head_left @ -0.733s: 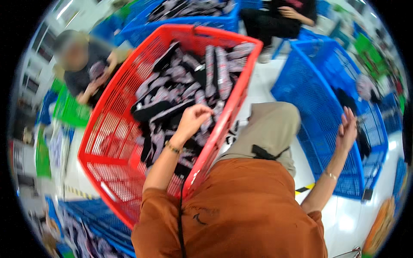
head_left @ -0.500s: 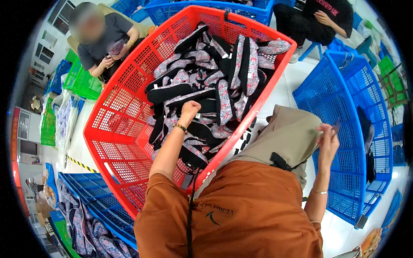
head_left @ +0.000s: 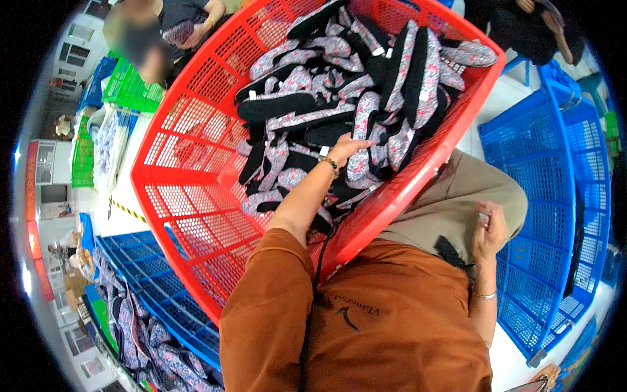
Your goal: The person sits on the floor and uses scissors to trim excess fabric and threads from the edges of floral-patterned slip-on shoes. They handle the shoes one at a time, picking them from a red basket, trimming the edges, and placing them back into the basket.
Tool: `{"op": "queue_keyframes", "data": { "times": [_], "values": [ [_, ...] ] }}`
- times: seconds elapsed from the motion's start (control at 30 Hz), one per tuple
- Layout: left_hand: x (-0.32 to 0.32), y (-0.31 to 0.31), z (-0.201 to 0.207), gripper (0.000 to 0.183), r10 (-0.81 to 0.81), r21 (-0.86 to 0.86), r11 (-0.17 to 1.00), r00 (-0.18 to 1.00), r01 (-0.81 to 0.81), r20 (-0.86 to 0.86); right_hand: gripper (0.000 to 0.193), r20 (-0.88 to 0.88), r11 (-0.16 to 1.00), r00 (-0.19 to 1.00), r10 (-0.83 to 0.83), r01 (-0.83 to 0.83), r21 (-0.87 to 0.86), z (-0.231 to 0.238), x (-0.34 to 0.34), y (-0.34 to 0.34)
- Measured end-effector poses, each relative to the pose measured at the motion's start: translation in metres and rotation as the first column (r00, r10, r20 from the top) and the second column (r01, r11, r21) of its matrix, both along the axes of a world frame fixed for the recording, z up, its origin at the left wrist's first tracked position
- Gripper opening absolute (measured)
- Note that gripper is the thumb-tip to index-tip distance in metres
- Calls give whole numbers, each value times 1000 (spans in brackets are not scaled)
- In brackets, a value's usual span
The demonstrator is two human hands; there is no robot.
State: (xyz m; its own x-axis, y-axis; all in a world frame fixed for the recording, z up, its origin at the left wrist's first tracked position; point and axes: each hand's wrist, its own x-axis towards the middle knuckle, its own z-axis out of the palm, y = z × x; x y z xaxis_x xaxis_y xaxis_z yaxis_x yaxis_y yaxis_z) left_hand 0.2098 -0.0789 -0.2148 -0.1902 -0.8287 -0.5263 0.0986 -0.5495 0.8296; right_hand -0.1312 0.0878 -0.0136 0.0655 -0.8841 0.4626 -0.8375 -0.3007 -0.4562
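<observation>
A large red plastic basket in front of me holds a heap of floral slippers with black soles. My left hand, with a beaded bracelet at the wrist, reaches into it. Its thumb and fingers close on the side of one upright floral slipper near the middle of the pile. Over my right thigh, my right hand is curled, apart from the basket. A small pale, shiny thing shows between its fingers, too small to name.
To the right stand blue baskets with dark things inside. At lower left a blue crate adjoins a pile of floral pieces. Green crates stand at far left. Two people sit beyond the red basket, one holding a floral piece.
My left hand has moved right and taken hold of a slipper. My right hand has drawn in from beside the blue basket to over my thigh. The view has shifted.
</observation>
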Motion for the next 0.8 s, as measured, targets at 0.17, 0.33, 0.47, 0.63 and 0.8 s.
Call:
{"op": "queue_keyframes", "data": {
  "times": [0.17, 0.33, 0.47, 0.63, 0.8],
  "values": [
    [14, 36, 14, 35, 126, -49, 990, 989, -131, -79, 11, 44, 999, 998, -33, 33, 1, -7, -5, 4],
    [-49, -10, 29, 52, 251, -250, 938, 968, -240, 14, 12, 76, 999, 997, -34, 30, 44, -4, 3, -3],
    [-31, -5, 16, 58, 261, -271, 890, 898, -366, -354, 12, 23, 998, 1000, -8, 7, 55, -5, -6, 5],
    [89, 105, -90, 18, 669, -353, 733, 710, -582, 218, 17, 49, 988, 987, -154, 153, 14, -24, -42, 31],
    [201, 213, -236, 55, 587, 142, 646, 606, -750, 537, 29, 254, 934, 914, -316, 346, -84, -30, -64, 30]
  ]
}}
